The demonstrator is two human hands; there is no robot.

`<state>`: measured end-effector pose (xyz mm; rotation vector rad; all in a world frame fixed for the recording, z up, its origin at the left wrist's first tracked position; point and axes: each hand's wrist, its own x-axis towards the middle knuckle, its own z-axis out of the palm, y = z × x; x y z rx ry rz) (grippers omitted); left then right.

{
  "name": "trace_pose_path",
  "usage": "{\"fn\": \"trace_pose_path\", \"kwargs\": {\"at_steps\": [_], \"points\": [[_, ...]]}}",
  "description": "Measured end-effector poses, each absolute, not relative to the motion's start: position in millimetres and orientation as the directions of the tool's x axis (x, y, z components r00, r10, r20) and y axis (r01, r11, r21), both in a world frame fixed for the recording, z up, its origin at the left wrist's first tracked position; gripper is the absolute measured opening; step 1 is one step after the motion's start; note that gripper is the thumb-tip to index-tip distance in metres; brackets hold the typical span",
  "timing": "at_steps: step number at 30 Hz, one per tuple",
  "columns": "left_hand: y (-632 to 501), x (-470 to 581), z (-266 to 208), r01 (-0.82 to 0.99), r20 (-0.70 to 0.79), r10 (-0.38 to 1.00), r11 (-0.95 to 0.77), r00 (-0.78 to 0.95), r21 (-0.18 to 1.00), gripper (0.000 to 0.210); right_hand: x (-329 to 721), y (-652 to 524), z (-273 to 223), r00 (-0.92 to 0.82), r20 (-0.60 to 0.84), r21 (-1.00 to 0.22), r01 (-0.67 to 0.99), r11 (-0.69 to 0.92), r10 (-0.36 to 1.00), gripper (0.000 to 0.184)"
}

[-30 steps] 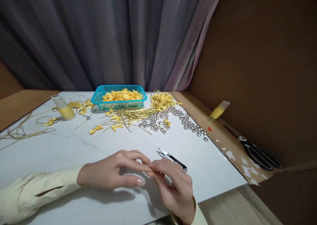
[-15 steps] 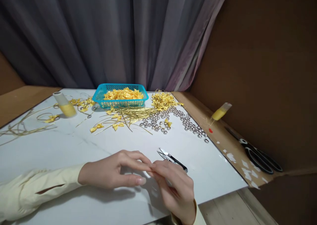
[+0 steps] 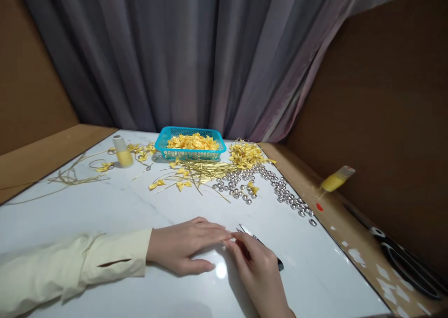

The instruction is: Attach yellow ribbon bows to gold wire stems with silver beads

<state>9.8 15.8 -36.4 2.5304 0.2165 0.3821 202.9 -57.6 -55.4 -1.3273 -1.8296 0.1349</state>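
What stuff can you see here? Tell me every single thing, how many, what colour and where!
Table: 1, white, middle
Curtain: 1, grey-purple, behind
Boards: several, brown, both sides
Basket: 1, turquoise, back of table
Bows: many, yellow, in basket, beside it, loose on table
Wires: many, gold, before basket and at left
Beads: many, silver, table's right
Left bottle: 1, yellow and whitish, on table
Right bottle: 1, yellow and whitish, right-hand board
Red bit: 1, red, near right bottle
Scraps: several, white, right-hand board
Scissors: 1, black and white, right-hand board
Snips: 1, black and silver, partly hidden
Sleeve: 1, cream, left arm
Left hand: 1, bare, front
Right hand: 1, bare, fingers meeting left hand's
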Motion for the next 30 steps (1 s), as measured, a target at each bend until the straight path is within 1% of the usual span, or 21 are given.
{"fn": "trace_pose_path", "kwargs": {"at_steps": [4,8,10,12,15,17,19,21,22,23,25,26,28,29,30], "points": [[16.2,10.9,-38.3,0.125,0.184,0.244,-0.861,0.952,0.494,0.054,204.2,-57.1,-62.7,-0.058,0.509,-0.556,0.739,0.380,0.858,0.024],[15.7,12.2,-37.6,0.167,0.160,0.264,-0.877,0.951,0.450,0.051,203.0,-57.4,-66.0,-0.046,0.483,-0.586,0.725,0.362,0.875,0.025],[15.7,12.5,-37.9,0.170,0.154,0.257,-0.887,0.954,0.429,0.047,202.5,-57.9,-65.0,-0.049,0.503,-0.572,0.729,0.375,0.863,0.027],[15.7,12.5,-38.7,0.162,0.161,0.249,-0.894,0.955,0.417,0.045,201.9,-59.2,-62.5,-0.056,0.546,-0.527,0.753,0.394,0.836,0.030],[15.9,12.7,-40.1,0.146,0.190,0.241,-0.900,0.952,0.410,0.046,200.6,-62.5,-56.8,-0.032,0.623,-0.453,0.799,0.394,0.782,0.041],[15.9,12.8,-40.8,0.141,0.202,0.239,-0.903,0.950,0.405,0.047,201.4,-64.2,-51.7,0.012,0.628,-0.459,0.814,0.357,0.778,0.045],[16.0,13.1,-41.5,0.139,0.204,0.236,-0.906,0.950,0.400,0.046,206.7,-63.7,-45.0,0.044,0.558,-0.515,0.801,0.305,0.828,0.043],[16.0,13.1,-42.2,0.137,0.211,0.234,-0.909,0.949,0.394,0.045,219.3,-58.5,-36.6,0.028,0.439,-0.570,0.781,0.254,0.898,0.036],[16.1,13.0,-42.6,0.135,0.216,0.233,-0.911,0.948,0.389,0.044,228.6,-53.4,-32.1,-0.004,0.388,-0.567,0.788,0.242,0.922,0.029],[16.1,12.9,-43.0,0.135,0.219,0.232,-0.913,0.948,0.384,0.044,239.4,-46.4,-27.4,-0.040,0.355,-0.533,0.812,0.237,0.934,0.024],[15.9,12.5,-43.6,0.135,0.216,0.229,-0.916,0.949,0.377,0.044,263.4,-25.8,-18.8,-0.147,0.316,-0.392,0.880,0.270,0.937,0.019],[15.7,12.3,-43.9,0.136,0.211,0.227,-0.917,0.951,0.375,0.044,275.0,-12.5,-15.2,-0.181,0.327,-0.319,0.903,0.288,0.927,0.018],[15.2,12.1,-44.0,0.142,0.203,0.229,-0.918,0.952,0.371,0.044,293.4,18.1,-9.7,-0.258,0.315,-0.194,0.924,0.328,0.913,0.020],[14.9,12.1,-44.0,0.144,0.203,0.231,-0.918,0.952,0.370,0.044,299.4,34.2,-8.0,-0.320,0.270,-0.146,0.919,0.367,0.908,0.022],[14.7,12.2,-44.0,0.145,0.206,0.234,-0.917,0.950,0.371,0.044,303.1,49.6,-7.0,-0.343,0.258,-0.136,0.913,0.386,0.903,0.025]]}}
